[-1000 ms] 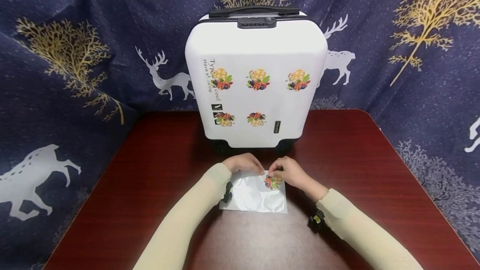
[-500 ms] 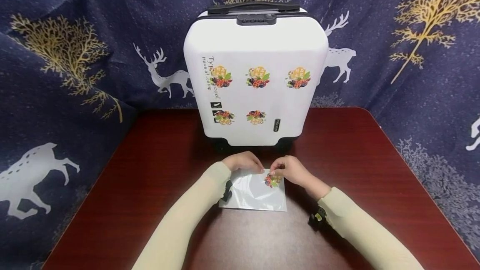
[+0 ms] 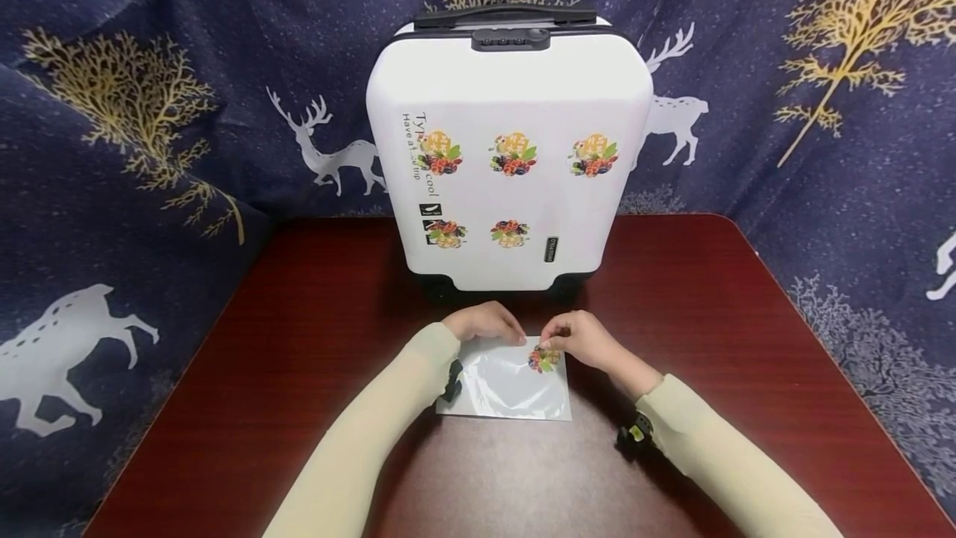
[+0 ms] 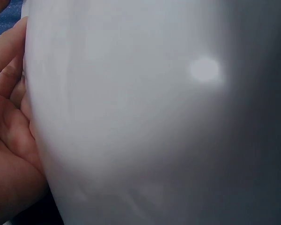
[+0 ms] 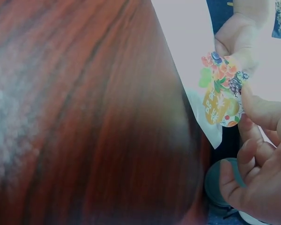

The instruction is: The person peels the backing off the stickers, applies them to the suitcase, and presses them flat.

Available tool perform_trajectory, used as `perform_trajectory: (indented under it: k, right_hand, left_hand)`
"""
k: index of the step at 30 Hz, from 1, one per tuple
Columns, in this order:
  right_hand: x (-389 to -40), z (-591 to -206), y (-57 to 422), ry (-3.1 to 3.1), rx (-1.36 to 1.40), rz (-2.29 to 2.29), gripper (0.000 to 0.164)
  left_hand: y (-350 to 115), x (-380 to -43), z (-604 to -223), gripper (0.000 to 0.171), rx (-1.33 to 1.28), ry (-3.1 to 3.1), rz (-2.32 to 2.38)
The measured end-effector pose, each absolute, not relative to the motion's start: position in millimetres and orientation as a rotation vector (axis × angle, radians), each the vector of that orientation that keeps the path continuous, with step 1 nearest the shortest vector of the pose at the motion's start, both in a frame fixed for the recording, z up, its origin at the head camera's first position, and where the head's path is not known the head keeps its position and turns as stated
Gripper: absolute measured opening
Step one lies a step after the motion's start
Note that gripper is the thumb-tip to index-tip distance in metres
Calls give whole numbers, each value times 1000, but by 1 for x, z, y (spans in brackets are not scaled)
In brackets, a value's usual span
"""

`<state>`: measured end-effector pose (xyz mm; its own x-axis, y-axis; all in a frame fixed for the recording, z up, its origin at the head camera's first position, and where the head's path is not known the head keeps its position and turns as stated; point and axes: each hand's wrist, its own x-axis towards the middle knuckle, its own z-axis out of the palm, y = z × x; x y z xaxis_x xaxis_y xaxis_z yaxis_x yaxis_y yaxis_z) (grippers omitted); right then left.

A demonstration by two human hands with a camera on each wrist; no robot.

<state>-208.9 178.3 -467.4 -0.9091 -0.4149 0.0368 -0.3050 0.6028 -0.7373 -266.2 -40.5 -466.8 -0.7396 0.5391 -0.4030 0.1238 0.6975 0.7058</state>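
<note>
A glossy white sheet (image 3: 504, 393) lies at the middle of the table in front of the suitcase, and my left hand (image 3: 485, 323) grips its far edge. In the left wrist view the sheet fills most of the picture, with part of the left hand (image 4: 11, 145) at its left side. At the sheet's far right corner is a round fruit-print sticker (image 3: 544, 359). My right hand (image 3: 586, 340) pinches the sticker's edge between thumb and index finger. In the right wrist view the sticker (image 5: 222, 91) shows berries and a yellow patch; the other right fingers are loosely bent.
A white suitcase (image 3: 515, 198) with a black handle stands upright at the back of the dark red table (image 3: 314, 330). Several similar fruit stickers are on its front in two rows. A dark blue cloth (image 3: 246, 31) with deer hangs behind and at the sides.
My right hand has shifted very slightly to the right while pinching the sticker. The left hand stays on the sheet. The whole view has tilted slightly.
</note>
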Motion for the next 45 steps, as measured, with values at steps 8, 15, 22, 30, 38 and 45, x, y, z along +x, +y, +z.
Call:
perform_trajectory:
  k: [8,15,22,30,38,45]
  right_hand:
    - [-207,-465,179,2666,-565,-1197,6]
    - [-204,-463,180,2653,-553,-1209,7]
    - [-203,-465,182,2643,-577,-1228,7]
    - [-201,-465,187,2637,-561,-1257,7]
    - [-199,-464,190,2611,-535,-1306,8]
    - [-197,-465,191,2602,-522,-1326,9]
  left_hand:
    - [-41,-268,-466,22,510,2286,898]
    - [-40,-264,-465,27,494,2303,903]
    - [-41,-264,-466,26,494,2283,907]
    - [-41,-266,-467,26,490,2292,915]
    - [-40,-267,-467,26,476,2297,920]
    - [-40,-266,-468,25,462,2291,927]
